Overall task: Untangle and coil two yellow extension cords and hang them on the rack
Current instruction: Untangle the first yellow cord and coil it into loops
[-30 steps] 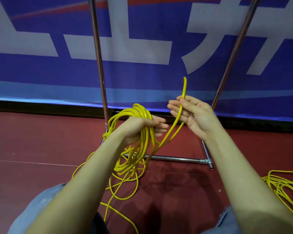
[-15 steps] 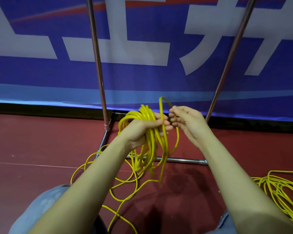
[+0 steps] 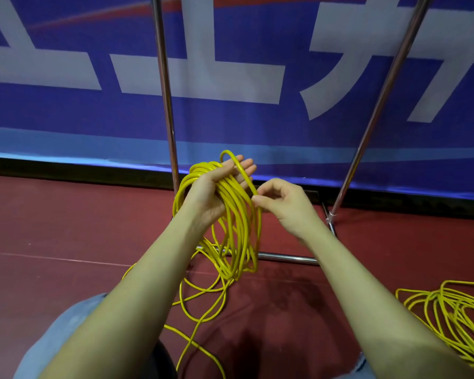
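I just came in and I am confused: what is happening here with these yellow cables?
A person is coiling a yellow cord. The left hand carries the loops over straight fingers, and the right hand pinches the newest loop. The rest trails on the red floor. A second cord lies tangled at the right, before the rack.

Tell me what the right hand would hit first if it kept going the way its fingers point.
The right hand points left, so it would probably meet the yellow cord coil draped over the left hand; depth is uncertain.

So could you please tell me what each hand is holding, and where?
The left hand carries the coiled yellow cord by its top loops; the right hand pinches the newest loop beside it.
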`<state>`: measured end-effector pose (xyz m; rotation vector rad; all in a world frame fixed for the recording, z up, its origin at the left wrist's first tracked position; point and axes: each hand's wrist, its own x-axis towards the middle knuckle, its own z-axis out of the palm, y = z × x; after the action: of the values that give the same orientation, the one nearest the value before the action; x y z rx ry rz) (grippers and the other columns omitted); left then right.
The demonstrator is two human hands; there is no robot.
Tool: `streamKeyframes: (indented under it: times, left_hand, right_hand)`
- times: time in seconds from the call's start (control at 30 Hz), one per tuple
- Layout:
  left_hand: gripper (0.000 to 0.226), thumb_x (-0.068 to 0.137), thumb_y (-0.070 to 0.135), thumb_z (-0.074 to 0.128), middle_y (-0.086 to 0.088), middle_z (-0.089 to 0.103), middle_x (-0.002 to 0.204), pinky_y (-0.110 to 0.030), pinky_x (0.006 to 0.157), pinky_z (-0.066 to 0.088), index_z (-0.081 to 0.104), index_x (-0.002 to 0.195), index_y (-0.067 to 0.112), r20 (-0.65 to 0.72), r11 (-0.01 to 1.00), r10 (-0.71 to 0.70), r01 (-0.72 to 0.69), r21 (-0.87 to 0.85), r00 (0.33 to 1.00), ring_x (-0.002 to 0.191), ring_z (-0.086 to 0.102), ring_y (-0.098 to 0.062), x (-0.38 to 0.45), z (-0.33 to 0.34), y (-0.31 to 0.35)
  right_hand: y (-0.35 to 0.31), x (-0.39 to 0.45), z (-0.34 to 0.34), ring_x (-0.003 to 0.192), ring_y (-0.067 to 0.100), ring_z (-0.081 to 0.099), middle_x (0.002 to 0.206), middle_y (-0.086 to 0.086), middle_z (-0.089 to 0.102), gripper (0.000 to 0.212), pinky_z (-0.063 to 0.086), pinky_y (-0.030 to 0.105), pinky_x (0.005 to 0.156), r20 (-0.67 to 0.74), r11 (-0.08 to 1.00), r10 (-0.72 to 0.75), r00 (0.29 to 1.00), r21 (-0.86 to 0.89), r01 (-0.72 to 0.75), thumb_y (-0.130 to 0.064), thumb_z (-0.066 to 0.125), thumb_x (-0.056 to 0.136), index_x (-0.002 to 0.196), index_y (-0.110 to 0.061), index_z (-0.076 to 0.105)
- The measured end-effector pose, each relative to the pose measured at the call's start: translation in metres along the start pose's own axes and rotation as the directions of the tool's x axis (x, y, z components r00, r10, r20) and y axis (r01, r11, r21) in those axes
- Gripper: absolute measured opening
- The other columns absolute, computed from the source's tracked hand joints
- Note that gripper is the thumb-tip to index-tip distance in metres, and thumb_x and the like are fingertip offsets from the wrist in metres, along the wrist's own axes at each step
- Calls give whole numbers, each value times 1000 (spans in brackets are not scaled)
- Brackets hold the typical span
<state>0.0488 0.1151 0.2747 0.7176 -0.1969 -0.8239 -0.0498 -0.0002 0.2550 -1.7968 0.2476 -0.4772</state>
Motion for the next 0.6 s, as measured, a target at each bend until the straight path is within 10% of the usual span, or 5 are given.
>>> streamKeyframes:
  times: [0.3, 0.6]
  left_hand:
    - [27, 75, 5, 50, -16, 66, 112, -37, 104, 42, 68, 94, -4, 0, 972, -61, 59, 228, 998, 111, 61, -26, 2, -3, -1]
    - [34, 90, 5, 31, -25, 66, 107, -45, 96, 45, 56, 109, -6, 25, 986, -76, 79, -147, 997, 105, 61, -35, -1, 2, -7]
  right_hand:
    - [-9, -2, -11, 40, 2, 34, 64, 0, 41, 24, 30, 17, 39, -182, 996, -77, 980, 29, 83, -6, 41, 99, 86, -17, 57]
    - [-10, -3, -4, 40, -2, 40, 60, -5, 46, 22, 31, 11, 45, 25, 984, -25, 999, -177, 29, -7, 45, 97, 80, -12, 59]
